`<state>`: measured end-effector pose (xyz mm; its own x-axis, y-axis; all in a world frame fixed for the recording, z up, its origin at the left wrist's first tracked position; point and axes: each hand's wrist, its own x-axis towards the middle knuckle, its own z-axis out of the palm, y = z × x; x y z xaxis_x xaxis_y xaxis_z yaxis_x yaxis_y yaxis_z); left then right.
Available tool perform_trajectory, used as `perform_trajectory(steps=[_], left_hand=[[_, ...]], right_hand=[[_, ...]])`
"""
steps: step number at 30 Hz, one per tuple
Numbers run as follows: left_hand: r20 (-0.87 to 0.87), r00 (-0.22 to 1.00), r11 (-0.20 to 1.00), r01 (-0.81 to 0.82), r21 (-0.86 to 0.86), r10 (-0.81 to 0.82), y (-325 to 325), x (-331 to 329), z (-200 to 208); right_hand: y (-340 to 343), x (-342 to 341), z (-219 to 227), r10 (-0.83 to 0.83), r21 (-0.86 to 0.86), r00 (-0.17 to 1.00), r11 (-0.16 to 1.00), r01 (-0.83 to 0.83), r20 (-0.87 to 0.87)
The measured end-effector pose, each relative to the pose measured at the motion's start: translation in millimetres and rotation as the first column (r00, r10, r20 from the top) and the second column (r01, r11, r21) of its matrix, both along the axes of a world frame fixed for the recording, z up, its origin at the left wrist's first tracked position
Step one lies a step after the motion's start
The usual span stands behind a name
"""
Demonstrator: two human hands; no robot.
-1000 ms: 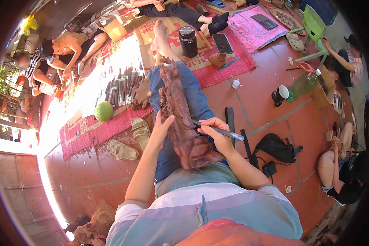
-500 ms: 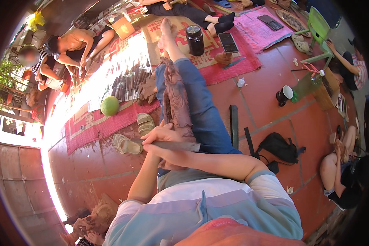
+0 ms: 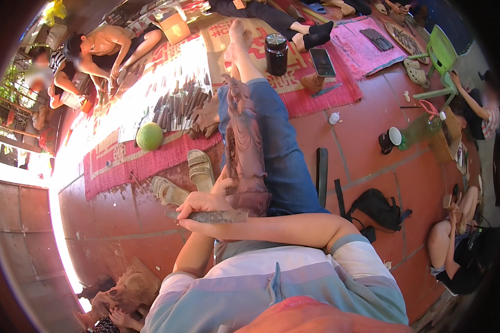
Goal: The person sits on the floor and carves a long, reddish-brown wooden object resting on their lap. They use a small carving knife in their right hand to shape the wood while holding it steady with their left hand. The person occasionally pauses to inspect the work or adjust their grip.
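Note:
A reddish-brown carved wooden figure (image 3: 246, 139) with draped robes stands between my legs, its base towards my body. My left hand (image 3: 220, 190) is closed against the lower left side of the figure, its palm side hidden. My right forearm crosses in front of my body, and my right hand (image 3: 196, 228) is closed around a flat grey bar-shaped tool (image 3: 222, 217) just below the base. The tool's right end lies over my forearm. Both hands overlap, so some fingers are hidden.
Carving tools (image 3: 175, 108) lie on a red patterned mat (image 3: 114, 172) beside a green ball-like fruit (image 3: 149, 136). Sandals (image 3: 200, 171) sit left of my leg. A black jar (image 3: 276, 54), a phone (image 3: 323, 62), a cup (image 3: 390, 140) and a black bag (image 3: 376, 209) stand or lie around. Other people sit nearby.
The flat tool has shifted left and down along my forearm, showing a rougher face. My hands have moved slightly down. The whole view has shifted a little.

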<state>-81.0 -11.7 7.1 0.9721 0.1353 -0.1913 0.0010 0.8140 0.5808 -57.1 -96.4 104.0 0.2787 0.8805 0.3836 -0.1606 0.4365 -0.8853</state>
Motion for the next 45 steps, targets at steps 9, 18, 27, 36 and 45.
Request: perform_trajectory(steps=[9,18,27,36,45], left_hand=[[-0.054,0.995,0.988,-0.075,0.132,0.083,-2,0,-2],[-0.167,0.964,0.963,-0.169,0.211,0.206,-20,20,12],[-0.251,0.876,0.801,-0.215,0.559,0.411,-33,27,-2],[-0.264,0.871,0.825,-0.238,0.512,0.414,-37,31,14],[-0.319,0.811,0.216,0.241,0.946,0.491,-23,21,25]], right_hand=[[-7,5,4,-0.009,0.081,0.997,0.997,0.003,0.070],[-50,40,3,-0.021,-0.052,0.996,0.998,0.026,0.090],[-87,134,-18,-0.335,-0.319,0.875,0.921,0.225,-0.350],[-107,215,-41,-0.420,-0.282,0.790,0.904,0.322,-0.446],[-74,228,-54,-0.540,-0.448,0.776,0.811,0.376,-0.327]])
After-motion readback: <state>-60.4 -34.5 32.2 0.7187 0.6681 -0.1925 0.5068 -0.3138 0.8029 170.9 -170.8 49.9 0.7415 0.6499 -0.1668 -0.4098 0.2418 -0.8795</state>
